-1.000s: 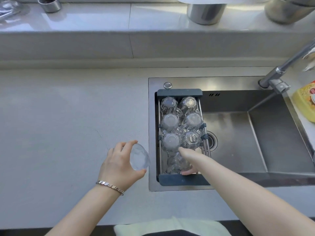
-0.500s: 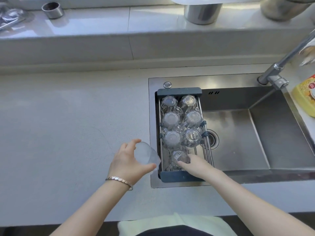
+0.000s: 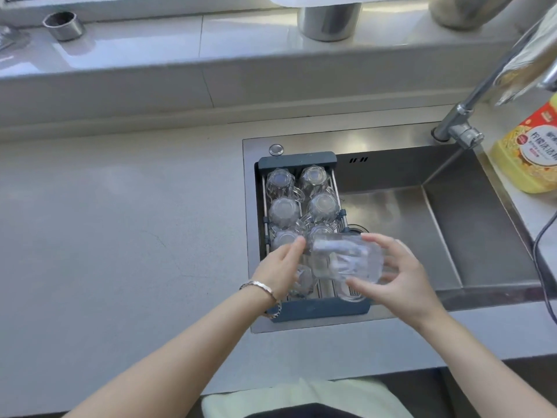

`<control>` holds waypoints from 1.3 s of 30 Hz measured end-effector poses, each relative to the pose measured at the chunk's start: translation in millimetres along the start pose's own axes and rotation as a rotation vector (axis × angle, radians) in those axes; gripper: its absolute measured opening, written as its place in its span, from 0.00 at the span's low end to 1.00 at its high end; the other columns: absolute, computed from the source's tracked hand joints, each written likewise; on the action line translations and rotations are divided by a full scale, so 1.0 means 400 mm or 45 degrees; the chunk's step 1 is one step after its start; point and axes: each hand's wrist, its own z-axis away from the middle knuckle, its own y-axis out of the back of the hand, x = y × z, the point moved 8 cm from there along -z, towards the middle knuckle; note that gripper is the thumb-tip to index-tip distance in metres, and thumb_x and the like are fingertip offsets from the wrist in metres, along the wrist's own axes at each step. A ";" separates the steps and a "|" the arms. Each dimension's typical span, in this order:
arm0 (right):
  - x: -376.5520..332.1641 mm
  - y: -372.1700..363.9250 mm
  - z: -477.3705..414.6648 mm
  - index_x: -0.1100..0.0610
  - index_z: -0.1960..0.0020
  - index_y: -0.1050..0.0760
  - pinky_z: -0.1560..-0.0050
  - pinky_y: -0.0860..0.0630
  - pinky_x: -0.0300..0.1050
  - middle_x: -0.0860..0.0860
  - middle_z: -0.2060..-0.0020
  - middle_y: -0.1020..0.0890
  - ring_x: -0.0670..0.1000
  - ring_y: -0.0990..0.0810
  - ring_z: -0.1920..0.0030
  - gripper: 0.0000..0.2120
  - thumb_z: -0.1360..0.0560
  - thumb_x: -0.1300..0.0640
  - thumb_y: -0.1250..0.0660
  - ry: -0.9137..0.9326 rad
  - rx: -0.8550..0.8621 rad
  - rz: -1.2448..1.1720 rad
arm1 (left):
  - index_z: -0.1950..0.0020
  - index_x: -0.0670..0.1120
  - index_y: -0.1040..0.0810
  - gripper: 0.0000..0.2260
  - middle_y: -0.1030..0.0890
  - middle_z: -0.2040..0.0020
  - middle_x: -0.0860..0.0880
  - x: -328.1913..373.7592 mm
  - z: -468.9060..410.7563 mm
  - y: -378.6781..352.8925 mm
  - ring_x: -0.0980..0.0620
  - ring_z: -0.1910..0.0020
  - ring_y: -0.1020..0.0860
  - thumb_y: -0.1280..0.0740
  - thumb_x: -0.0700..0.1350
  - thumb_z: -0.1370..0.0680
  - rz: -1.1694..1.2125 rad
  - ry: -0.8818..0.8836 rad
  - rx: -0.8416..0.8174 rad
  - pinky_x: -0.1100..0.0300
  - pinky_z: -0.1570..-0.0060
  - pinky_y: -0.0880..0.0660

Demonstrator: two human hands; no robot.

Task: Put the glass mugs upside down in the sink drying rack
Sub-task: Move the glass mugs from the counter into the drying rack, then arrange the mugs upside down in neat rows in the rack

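A clear glass mug (image 3: 346, 257) lies on its side in the air over the front half of the dark-framed drying rack (image 3: 297, 162), which sits in the left end of the sink. My left hand (image 3: 280, 267) touches the mug's left end with its fingertips. My right hand (image 3: 404, 279) grips the mug's right end between thumb and fingers. Several glass mugs (image 3: 284, 209) stand upside down in two rows in the rack. One more upturned mug (image 3: 301, 280) sits at the front left, partly hidden under my left hand.
The steel sink basin (image 3: 422, 236) opens to the right of the rack, with the faucet (image 3: 461, 128) above its back right corner. A yellow dish-soap bottle (image 3: 530, 152) and a dark cable (image 3: 542, 251) are at the right. Steel pots (image 3: 328, 19) stand on the ledge.
My left hand carried the mug from the counter rightward to over the rack. My right hand left the front-left mug in the rack and took hold of the carried mug.
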 end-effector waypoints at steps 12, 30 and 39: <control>0.106 -0.108 -0.082 0.41 0.35 0.31 0.49 0.31 0.40 0.50 0.42 0.30 0.53 0.27 0.42 0.29 0.34 0.57 0.30 -0.113 -0.270 0.803 | 0.27 0.48 0.40 0.25 0.39 0.25 0.46 -0.087 -0.119 -0.104 0.43 0.30 0.35 0.36 0.46 0.22 -1.565 -0.506 -0.048 0.48 0.37 0.31; 0.226 -0.201 -0.085 0.52 0.32 0.34 0.35 0.32 0.49 0.48 0.30 0.34 0.54 0.34 0.31 0.31 0.33 0.56 0.26 -0.094 -0.323 0.736 | 0.26 0.51 0.41 0.26 0.40 0.25 0.49 -0.089 -0.122 -0.091 0.45 0.32 0.34 0.36 0.49 0.23 -1.483 -0.505 -0.056 0.52 0.40 0.27; 0.150 -0.153 -0.161 0.54 0.43 0.25 0.41 0.30 0.46 0.49 0.40 0.23 0.51 0.28 0.39 0.13 0.26 0.51 0.36 -0.022 -0.314 0.850 | 0.35 0.49 0.27 0.15 0.26 0.35 0.50 -0.005 -0.130 -0.046 0.47 0.40 0.24 0.42 0.51 0.20 -1.344 -0.541 -0.003 0.53 0.45 0.24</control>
